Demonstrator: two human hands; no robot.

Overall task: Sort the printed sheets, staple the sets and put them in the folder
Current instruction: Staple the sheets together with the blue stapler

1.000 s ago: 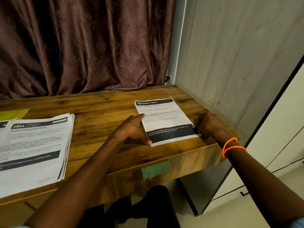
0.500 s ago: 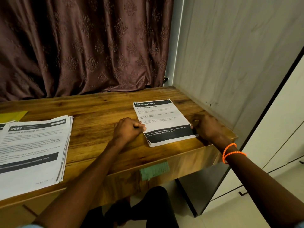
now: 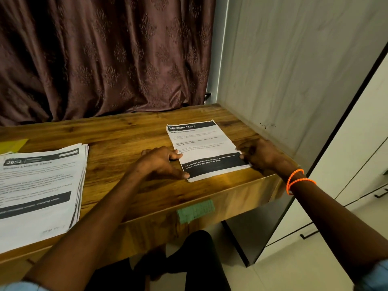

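A thin set of printed sheets headed "DRESSING TABLE" (image 3: 204, 148) lies flat at the right end of the wooden desk (image 3: 126, 139). My left hand (image 3: 161, 162) rests on the desk against the set's left edge, with the index finger stretched to its lower-left corner. At the set's right edge, my right hand (image 3: 260, 156) has loosely curled fingers and its thumb tip touches the paper. A thicker stack of printed sheets marked "2652" (image 3: 42, 185) lies on the left. A corner of a yellow folder (image 3: 12, 144) shows behind that stack. No stapler is in view.
A brown curtain (image 3: 105, 59) hangs behind the desk. A grey panel wall (image 3: 294, 70) closes off the desk's right side, close to my right hand. A green label (image 3: 195, 211) is stuck on the desk's front face. White cabinet doors (image 3: 357, 164) stand further right.
My left hand, curled like a fist at the sheet's left edge half a second ago, has spread out, its index finger now at the lower-left corner. The right hand stays at the right edge.
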